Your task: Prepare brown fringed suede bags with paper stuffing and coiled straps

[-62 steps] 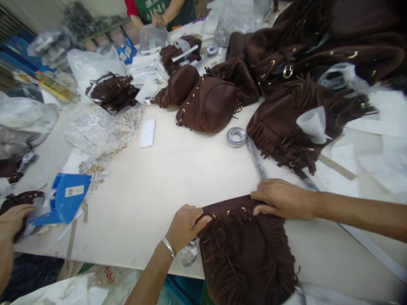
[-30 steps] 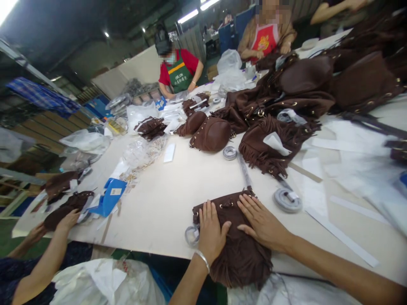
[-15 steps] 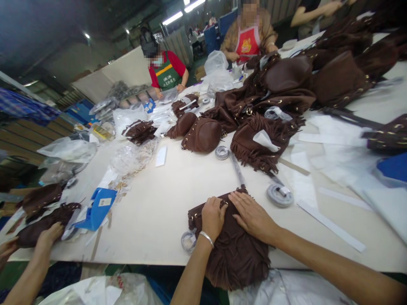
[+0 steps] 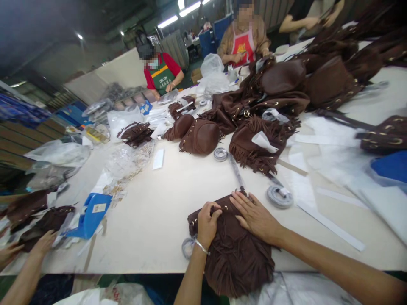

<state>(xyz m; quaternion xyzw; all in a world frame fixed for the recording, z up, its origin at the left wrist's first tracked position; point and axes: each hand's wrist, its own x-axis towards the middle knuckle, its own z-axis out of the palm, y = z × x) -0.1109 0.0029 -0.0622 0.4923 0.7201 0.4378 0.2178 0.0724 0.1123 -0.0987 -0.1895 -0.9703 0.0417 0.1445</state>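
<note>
Brown bag (image 4: 241, 262), viewed remotely: my left hand (image 4: 207, 224), lately flat, pinches it near an eyelet (image 4: 226, 208), apparently adjusting; my right hand (image 4: 254, 216) rests open atop.

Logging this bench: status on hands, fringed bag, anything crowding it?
Left hand pinches fringed bag near its top. Right hand flat on it. Grey coil close by left wrist.

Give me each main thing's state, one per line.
Fringed bag: lying, lower end past the edge of the table.
Left hand: curled, pinching at the bag's top.
Right hand: spread flat on the bag.
Grey coils: wound up.
White sheet: curled, on another bag.
</note>
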